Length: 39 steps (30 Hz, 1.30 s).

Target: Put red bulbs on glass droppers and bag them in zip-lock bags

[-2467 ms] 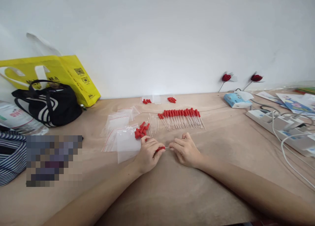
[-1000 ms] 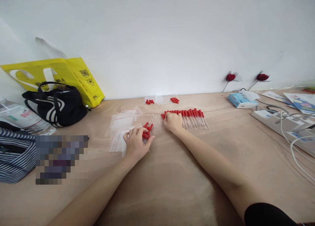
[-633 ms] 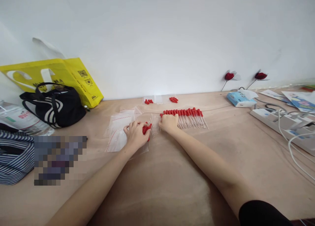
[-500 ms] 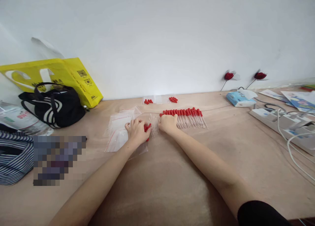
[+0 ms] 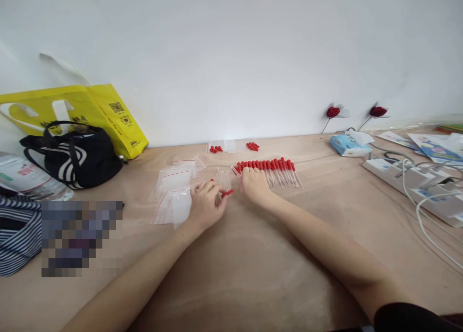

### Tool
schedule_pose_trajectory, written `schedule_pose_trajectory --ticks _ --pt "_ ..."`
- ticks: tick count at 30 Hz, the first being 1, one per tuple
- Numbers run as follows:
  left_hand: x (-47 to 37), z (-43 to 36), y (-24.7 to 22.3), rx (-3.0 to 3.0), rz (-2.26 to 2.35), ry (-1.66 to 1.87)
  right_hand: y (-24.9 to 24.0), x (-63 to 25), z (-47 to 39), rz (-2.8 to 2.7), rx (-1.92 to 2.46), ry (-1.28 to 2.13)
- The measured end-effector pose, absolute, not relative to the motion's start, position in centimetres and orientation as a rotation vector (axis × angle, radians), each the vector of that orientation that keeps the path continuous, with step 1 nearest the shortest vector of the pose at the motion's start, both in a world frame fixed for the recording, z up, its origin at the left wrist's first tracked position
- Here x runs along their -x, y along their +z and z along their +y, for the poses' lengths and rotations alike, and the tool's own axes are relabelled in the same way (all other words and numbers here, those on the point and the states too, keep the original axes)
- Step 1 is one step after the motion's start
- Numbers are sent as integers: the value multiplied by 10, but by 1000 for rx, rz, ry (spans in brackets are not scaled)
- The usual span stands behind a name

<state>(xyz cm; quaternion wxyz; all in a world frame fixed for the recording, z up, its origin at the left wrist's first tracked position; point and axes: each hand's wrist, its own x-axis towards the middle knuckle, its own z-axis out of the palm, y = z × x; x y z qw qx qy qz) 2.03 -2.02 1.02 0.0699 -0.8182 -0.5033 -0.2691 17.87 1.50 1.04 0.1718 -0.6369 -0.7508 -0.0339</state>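
Note:
Between thumb and fingers my left hand point(image 5: 207, 204) pinches a small red piece point(image 5: 227, 193), beside several clear thin sticks point(image 5: 223, 178). My right hand point(image 5: 255, 185) is closed at the left part of a row of red-tipped clear sticks point(image 5: 278, 165); its fingertips are turned away, so what they hold is hidden. Overlapping clear zip bags point(image 5: 175, 177) lie left of my left hand. By the wall, more bags point(image 5: 231, 145) carry two small groups of red pieces point(image 5: 216, 149).
On the left stand a yellow bag point(image 5: 126, 124), a black bag point(image 5: 94, 160) and striped cloth point(image 5: 20, 230). To the right are a tissue pack point(image 5: 349, 146), two dark red flowers point(image 5: 333, 112), papers point(image 5: 437, 151) and a power strip point(image 5: 412, 189) with cables.
My left hand has moved slightly down and right, and the red piece now points right from its fingertips. My right hand has shifted a little right relative to the stick row.

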Motion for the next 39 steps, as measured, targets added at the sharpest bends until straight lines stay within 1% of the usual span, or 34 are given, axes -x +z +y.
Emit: schedule_pose_trajectory --ticks 3,6,10,20,31,39 --pt "-23 -44 6 2677 -1344 -737 0 -209 -7 -2275 1498 -81" --pt "-24 -55 1 2752 -1303 -685 -16 -234 -25 -2354 1226 -95" --pt "-26 -54 -3 2747 -1322 -708 -29 -246 -39 -2401 1047 -115" --pt "-29 -51 -4 2779 -1388 -800 -26 -239 -52 -2345 990 68" --pt "-29 -52 -4 2740 -1552 -910 -25 -234 -58 -2234 994 100" --pt "-30 -52 -5 2738 -1532 -1004 -25 -230 -61 -2293 972 169"
